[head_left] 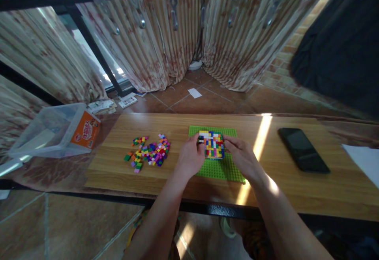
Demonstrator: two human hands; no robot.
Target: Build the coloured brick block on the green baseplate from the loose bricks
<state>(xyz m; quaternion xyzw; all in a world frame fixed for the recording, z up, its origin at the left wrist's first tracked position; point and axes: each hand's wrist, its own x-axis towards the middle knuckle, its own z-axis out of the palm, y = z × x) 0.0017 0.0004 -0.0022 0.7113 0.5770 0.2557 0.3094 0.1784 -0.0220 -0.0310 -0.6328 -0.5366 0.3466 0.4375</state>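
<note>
A many-coloured block of small toy building bricks sits over a green studded baseplate; whether it is fixed to the plate or lifted off it, I cannot tell. My left hand is closed on the block's left side, thumb near the front. On the opposite side my right hand grips the right edge between thumb and fingers. Some fingertips of both hands are hidden behind the block. To the left on the wooden table lies a loose heap of coloured bricks.
A black phone lies on the wooden table at the right, with white paper beyond it. Left of the table stands a clear plastic bin with an orange label. Curtains hang behind.
</note>
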